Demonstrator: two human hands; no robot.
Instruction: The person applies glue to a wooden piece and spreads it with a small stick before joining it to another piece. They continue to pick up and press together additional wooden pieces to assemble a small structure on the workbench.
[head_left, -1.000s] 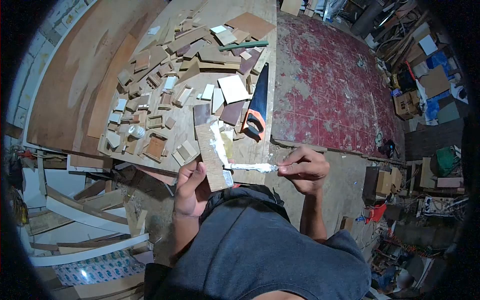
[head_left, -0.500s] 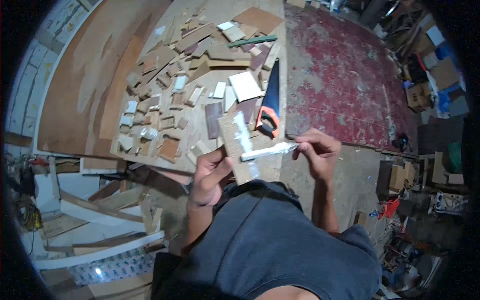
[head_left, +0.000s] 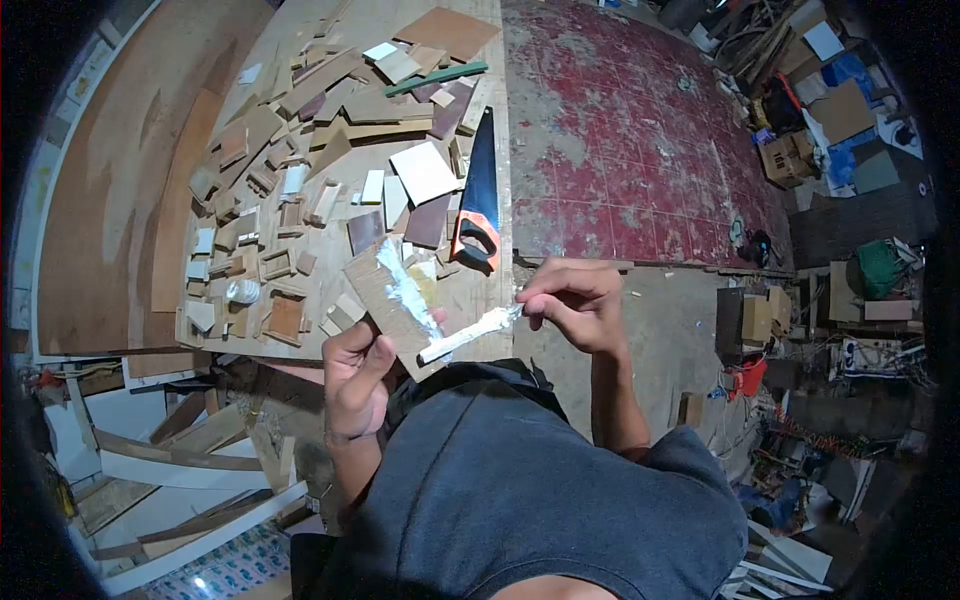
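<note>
My left hand [head_left: 355, 385] grips a flat wooden board [head_left: 368, 275] by its lower left edge, holding it tilted in front of my body. A long streak of white paste [head_left: 408, 290] runs down the board's face. Pinched between the thumb and fingers of my right hand [head_left: 578, 305] is a thin stick [head_left: 465, 338] thickly smeared with white. Its far tip overlaps the lower end of the board, close to the end of the streak.
Beyond the board, a worktable [head_left: 330, 240] carries many wood offcuts, a white square block [head_left: 425, 172] and a handsaw [head_left: 480, 190] with an orange-black handle. A worn red panel [head_left: 620, 140] lies to the right. Scrap boards [head_left: 180, 460] are piled at lower left.
The board has turned, its top leaning left. The stick has shifted from the middle of the streak to the board's lower end and slants more. The whole view has swung too.
</note>
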